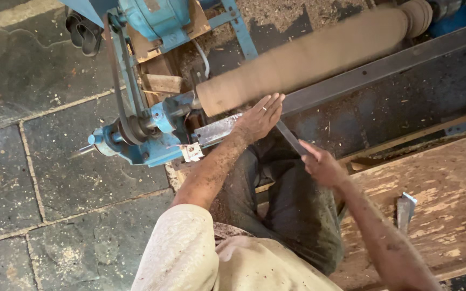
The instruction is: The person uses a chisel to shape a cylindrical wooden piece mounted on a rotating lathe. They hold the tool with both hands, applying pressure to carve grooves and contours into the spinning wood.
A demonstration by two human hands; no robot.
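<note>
Closest to me, under the camera, I am seeing a dusty cream sleeve (182, 253) and dark trousers (292, 210), both speckled with sawdust. Beyond them my right hand (322, 166) is closing its fist around the near end of a long flat grey steel chisel (291, 138), which is running up and left toward a long pale brown wooden cylinder (308, 56) that is blurring as it turns on the lathe. My left hand (260, 117) is lying open and flat, fingers straight, pressing on the chisel's far end where it is crossing the long grey steel tool rest bar (384, 67), just beside the cylinder's left end.

Left of the cylinder, a blue metal headstock (152, 134) is carrying one dark drive belt (118, 81) up to one blue motor (155, 19). Nothing is standing between my hands and the wood.

On my right, a worn flaking wooden bench (443, 194) is holding one small grey metal blade (405, 207) and, at the edge of view, one dark piece I cannot identify. Grey stone floor tiles (33, 161) are spreading out to the left, dusted with shavings.
</note>
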